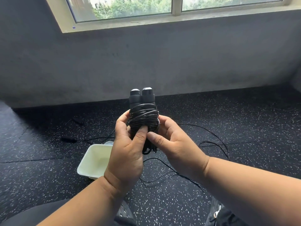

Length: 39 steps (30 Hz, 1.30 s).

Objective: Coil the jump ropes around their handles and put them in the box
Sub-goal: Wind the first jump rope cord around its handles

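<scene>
Both hands are raised close together around a bundled jump rope (143, 119): the left hand (128, 144) grips it with the thumb pressed on the black coils, and the right hand (172, 141) curls round its other side. Below them a white box (91, 162) sits on the speckled floor (48, 176). Beyond, loose rope (211, 141) and another handle (68, 139) lie under the window (130, 8).
</scene>
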### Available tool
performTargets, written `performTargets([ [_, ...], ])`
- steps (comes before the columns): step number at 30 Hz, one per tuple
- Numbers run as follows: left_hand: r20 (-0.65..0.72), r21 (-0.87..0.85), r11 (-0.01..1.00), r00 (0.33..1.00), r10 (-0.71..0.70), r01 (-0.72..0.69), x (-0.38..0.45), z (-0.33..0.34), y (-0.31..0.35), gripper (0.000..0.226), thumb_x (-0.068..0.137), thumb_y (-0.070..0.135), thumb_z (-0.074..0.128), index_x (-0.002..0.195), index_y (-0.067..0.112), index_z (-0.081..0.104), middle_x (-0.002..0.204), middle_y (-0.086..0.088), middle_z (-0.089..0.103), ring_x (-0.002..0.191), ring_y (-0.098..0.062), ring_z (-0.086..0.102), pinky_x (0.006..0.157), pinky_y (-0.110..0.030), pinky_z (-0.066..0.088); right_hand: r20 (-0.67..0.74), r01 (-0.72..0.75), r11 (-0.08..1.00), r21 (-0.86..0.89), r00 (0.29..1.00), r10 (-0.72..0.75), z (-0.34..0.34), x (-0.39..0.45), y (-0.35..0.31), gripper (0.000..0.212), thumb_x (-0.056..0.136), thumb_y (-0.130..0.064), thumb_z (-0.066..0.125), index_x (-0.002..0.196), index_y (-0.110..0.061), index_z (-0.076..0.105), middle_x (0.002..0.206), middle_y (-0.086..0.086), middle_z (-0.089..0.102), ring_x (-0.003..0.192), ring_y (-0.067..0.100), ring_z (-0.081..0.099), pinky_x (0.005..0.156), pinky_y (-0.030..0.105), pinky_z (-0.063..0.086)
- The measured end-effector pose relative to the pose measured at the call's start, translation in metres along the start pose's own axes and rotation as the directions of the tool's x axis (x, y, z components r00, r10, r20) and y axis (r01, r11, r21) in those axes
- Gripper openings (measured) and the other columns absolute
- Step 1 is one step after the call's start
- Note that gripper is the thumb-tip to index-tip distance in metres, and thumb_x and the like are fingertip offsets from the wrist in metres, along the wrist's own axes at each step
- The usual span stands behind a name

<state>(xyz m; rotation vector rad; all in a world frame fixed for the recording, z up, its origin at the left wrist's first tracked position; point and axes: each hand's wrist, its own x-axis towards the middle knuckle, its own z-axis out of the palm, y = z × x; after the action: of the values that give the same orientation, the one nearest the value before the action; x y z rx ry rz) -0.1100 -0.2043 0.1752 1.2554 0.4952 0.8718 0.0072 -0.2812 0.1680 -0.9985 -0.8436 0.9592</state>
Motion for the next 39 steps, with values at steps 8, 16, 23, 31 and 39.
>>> performTargets([
  [8,0.032,-0.105,0.994,0.999,0.020,-0.017,-0.005,0.006,0.000,0.050,0.102,0.024,0.057,0.148,0.015,0.040,0.132,-0.018,0.068,0.123,-0.045,0.065,0.097,-0.047,0.060,-0.147,0.027,0.996,0.080,0.989,-0.015,0.011,-0.005,-0.004,0.043,0.092,-0.015,0.068,0.131,-0.006,0.051,0.125,0.025,0.066,0.107,0.028,0.065,0.095,0.045,0.057],
  [16,-0.064,-0.093,0.994,0.996,0.058,-0.064,-0.008,0.017,0.006,0.061,0.089,0.044,0.064,0.141,0.020,0.045,0.127,-0.019,0.071,0.118,-0.045,0.069,0.097,-0.057,0.058,-0.206,0.069,0.997,0.034,0.977,-0.060,0.020,-0.005,-0.013,0.040,0.089,-0.019,0.071,0.121,-0.004,0.051,0.112,0.023,0.072,0.099,0.031,0.069,0.092,0.060,0.055],
  [23,-0.055,-0.148,0.989,0.998,-0.005,-0.003,-0.009,0.018,0.009,0.064,0.090,0.046,0.066,0.141,0.016,0.043,0.122,-0.022,0.072,0.109,-0.045,0.072,0.081,-0.044,0.064,-0.184,0.063,0.991,-0.119,0.979,-0.085,0.016,-0.011,-0.011,0.053,0.081,-0.036,0.082,0.120,-0.013,0.053,0.111,0.016,0.075,0.107,0.045,0.069,0.090,0.067,0.055],
  [31,-0.023,-0.157,0.985,0.997,-0.074,0.069,-0.005,0.011,0.013,0.060,0.090,0.038,0.060,0.143,0.014,0.044,0.119,-0.018,0.075,0.108,-0.037,0.074,0.079,-0.037,0.063,-0.188,0.083,0.975,-0.205,0.975,-0.122,0.015,-0.010,-0.008,0.041,0.083,-0.011,0.077,0.116,-0.009,0.052,0.105,0.015,0.077,0.100,0.034,0.075,0.089,0.060,0.059],
  [39,0.079,-0.208,0.974,0.994,-0.071,0.086,-0.010,0.007,0.015,0.052,0.094,0.019,0.057,0.143,0.019,0.044,0.129,-0.019,0.070,0.115,-0.040,0.071,0.090,-0.049,0.061,-0.239,0.124,0.989,-0.080,0.961,-0.140,0.017,-0.005,-0.008,0.044,0.071,-0.025,0.073,0.107,-0.006,0.056,0.095,0.024,0.071,0.081,0.027,0.063,0.072,0.059,0.056],
])
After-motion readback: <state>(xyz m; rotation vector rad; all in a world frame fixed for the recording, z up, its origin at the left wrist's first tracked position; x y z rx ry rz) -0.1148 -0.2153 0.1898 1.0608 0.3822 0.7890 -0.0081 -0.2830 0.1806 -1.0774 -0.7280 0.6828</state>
